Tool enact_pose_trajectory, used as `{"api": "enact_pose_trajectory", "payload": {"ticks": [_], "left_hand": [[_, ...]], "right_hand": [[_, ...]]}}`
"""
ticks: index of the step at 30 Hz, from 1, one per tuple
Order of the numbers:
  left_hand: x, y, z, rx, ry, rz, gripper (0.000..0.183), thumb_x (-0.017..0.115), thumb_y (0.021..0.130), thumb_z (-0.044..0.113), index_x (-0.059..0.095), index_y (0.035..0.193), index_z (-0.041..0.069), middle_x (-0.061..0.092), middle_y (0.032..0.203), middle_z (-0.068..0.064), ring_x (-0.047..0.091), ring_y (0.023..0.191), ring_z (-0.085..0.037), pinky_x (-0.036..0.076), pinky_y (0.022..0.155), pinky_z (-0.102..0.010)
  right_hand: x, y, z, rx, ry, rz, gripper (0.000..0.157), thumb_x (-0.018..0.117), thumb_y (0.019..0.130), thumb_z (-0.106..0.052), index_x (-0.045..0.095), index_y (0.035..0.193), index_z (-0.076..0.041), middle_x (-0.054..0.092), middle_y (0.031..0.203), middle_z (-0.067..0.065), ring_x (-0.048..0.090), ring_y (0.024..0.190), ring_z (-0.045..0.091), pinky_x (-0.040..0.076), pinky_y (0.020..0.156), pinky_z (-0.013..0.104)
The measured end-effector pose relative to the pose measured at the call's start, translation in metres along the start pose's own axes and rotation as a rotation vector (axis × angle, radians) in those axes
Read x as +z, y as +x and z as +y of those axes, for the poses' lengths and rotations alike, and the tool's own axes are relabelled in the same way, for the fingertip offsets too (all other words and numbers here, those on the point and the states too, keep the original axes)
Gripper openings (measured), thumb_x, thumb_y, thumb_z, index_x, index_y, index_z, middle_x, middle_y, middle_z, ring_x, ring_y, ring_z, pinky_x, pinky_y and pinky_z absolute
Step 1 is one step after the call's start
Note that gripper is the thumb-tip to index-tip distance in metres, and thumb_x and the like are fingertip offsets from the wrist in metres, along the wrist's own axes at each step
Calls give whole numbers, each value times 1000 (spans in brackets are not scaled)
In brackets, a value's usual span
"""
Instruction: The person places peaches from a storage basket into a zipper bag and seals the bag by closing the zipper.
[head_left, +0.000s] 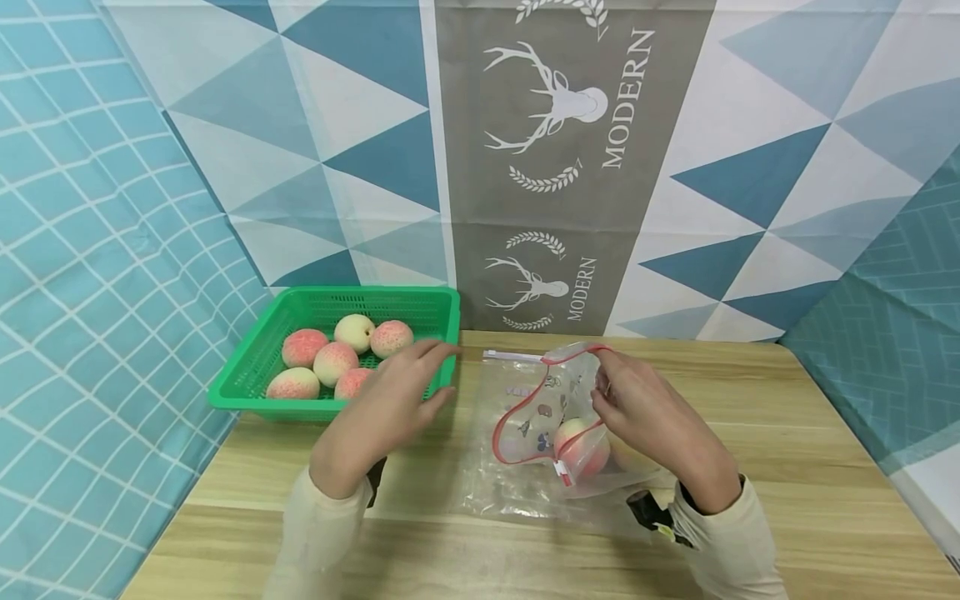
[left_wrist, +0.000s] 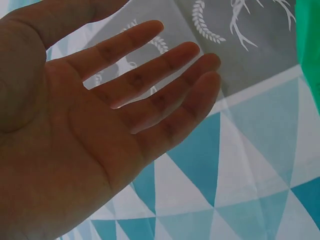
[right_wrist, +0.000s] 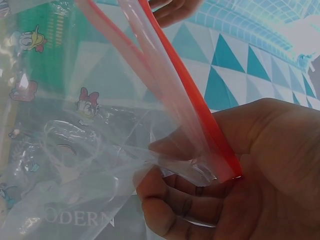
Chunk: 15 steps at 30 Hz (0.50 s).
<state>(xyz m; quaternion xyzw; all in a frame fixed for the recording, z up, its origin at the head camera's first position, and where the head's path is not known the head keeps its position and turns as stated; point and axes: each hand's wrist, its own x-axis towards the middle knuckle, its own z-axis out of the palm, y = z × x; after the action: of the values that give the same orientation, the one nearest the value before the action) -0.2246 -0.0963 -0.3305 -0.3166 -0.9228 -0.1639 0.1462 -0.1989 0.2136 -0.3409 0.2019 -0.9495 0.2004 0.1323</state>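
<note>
My right hand (head_left: 648, 408) pinches the red-edged rim of a clear zip bag (right_wrist: 115, 125) printed with small cartoon figures. The bag's mouth gapes toward the left, and a white and red slider hangs at its front. Inside lies one pink and cream peach (head_left: 583, 454), seen partly through the plastic. My left hand (head_left: 393, 400) hovers at the right front of a green basket (head_left: 247, 358), fingers spread and slightly bent with nothing in them; the left wrist view shows its bare palm (left_wrist: 75, 130). Several peaches (head_left: 335, 364) lie in the basket, one partly behind this hand.
Flat under the open bag lies another clear bag (head_left: 498, 496) with a pale purple zip strip. The wooden table (head_left: 795, 467) meets a patterned cloth backdrop (head_left: 375, 125) at the back. Blue tiled cloth (head_left: 90, 275) hangs along the left.
</note>
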Motion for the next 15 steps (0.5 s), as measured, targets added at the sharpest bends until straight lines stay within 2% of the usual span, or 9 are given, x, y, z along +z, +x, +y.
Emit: {"api": "enact_pose_trajectory", "payload": {"ticks": [4, 8, 11, 15], "left_hand": [[-1, -1, -5, -57, 8, -25, 51, 76, 89, 16, 58, 134, 3, 59, 132, -14, 59, 121, -32, 52, 95, -47], [0, -3, -11, -104, 83, 0, 54, 78, 87, 16, 58, 135, 3, 61, 128, -16, 63, 112, -33, 55, 86, -46], [-2, -4, -15, -121, 117, 26, 54, 80, 85, 15, 59, 133, 3, 61, 125, -16, 64, 107, -33, 56, 81, -46], [-4, -6, -18, -122, 96, 38, 53, 80, 84, 13, 59, 132, 1, 61, 126, -17, 63, 111, -34, 55, 85, -47]], "right_hand": [[0, 0, 0, -3, 0, 1, 10, 62, 86, 3, 55, 91, -3, 46, 68, -1, 44, 59, 11, 40, 52, 25], [0, 0, 1, -5, 1, -2, 10, 61, 86, 2, 55, 91, -3, 46, 68, -2, 43, 58, 11, 40, 52, 25], [1, 0, 2, -9, 0, 0, 9, 61, 86, 2, 54, 89, -3, 47, 67, -2, 43, 58, 11, 40, 52, 25], [1, 1, 2, -15, 1, 10, 10, 61, 86, 3, 54, 88, -4, 47, 67, -2, 43, 57, 10, 40, 52, 25]]}}
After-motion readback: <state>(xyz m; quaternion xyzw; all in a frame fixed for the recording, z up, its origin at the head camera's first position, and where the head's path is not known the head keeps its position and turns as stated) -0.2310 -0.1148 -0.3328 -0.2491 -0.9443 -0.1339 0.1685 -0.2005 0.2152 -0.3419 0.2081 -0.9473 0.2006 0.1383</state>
